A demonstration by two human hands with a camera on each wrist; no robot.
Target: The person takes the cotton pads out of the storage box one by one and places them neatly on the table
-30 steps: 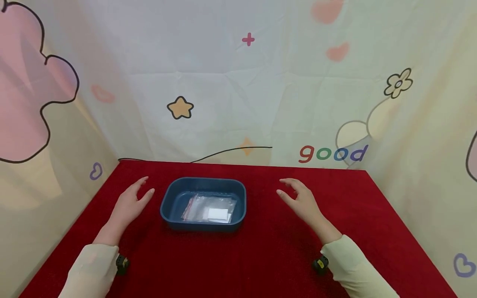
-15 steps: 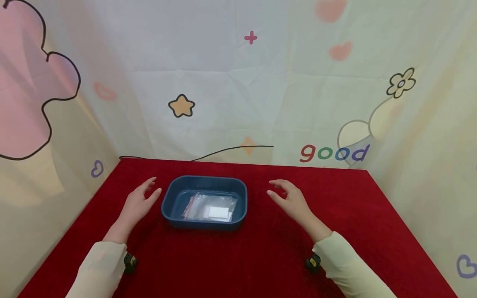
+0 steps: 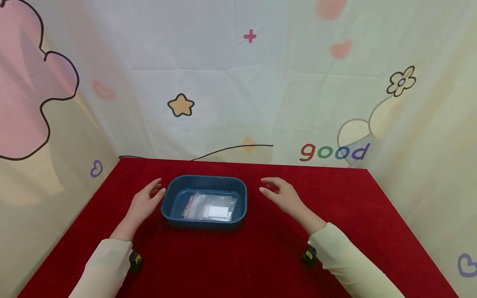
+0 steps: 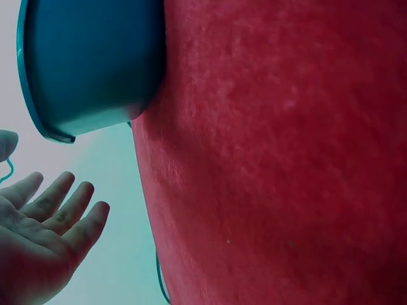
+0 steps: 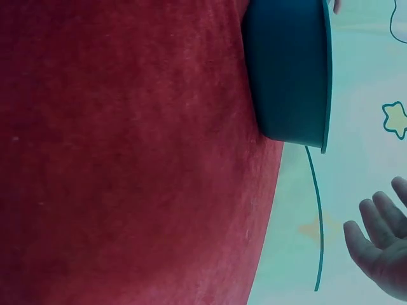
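We see a rounded blue bin point(image 3: 204, 224) upright on the desk point(image 3: 223, 265); inside lie overlapping clear bags point(image 3: 201, 205), red-edged, showing white patches.

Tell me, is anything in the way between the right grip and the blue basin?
Nothing visible stands between the right grip and the blue basin; the head view shows only bare red cloth across the gap.

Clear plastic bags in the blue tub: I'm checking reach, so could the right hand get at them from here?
Probably yes: the right hand holds nothing, and the blue tub is open on top, leaving the clear plastic bags accessible over its side.
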